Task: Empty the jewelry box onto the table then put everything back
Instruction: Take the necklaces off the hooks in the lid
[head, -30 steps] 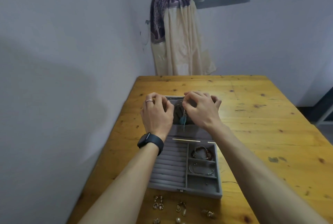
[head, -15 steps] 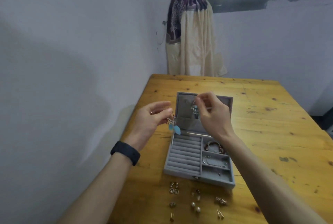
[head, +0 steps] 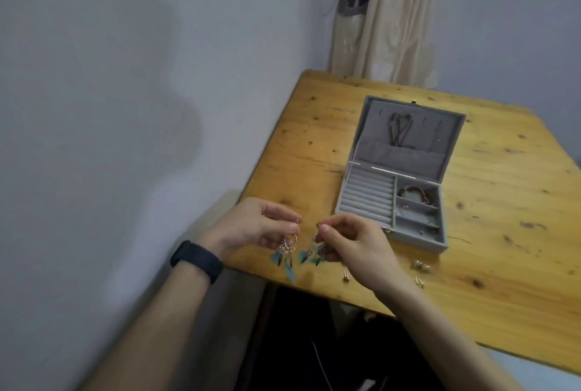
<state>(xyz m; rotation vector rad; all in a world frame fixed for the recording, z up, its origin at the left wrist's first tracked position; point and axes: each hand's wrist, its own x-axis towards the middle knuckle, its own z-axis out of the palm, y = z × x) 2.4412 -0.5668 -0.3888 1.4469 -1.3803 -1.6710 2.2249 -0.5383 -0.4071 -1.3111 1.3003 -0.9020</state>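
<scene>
The grey jewelry box (head: 361, 202) lies open on the wooden table (head: 503, 249), its lid leaning back with dark necklaces (head: 399, 131) hanging inside. A bracelet (head: 415, 195) fills one right compartment. My left hand (head: 251, 227) pinches a gold hoop earring with teal feathers (head: 284, 252) above the table's near left corner. My right hand (head: 355, 246) pinches the matching feather earring (head: 311, 252) right beside it. Both earrings dangle just over the tabletop.
Small gold earrings (head: 421, 266) lie on the table in front of the box, right of my right hand. A grey wall runs along the table's left edge. A cream curtain (head: 386, 23) hangs behind the far corner.
Both hands lifted a feather earring each out of the lid and drew back to the near left corner. The view swung left and down.
</scene>
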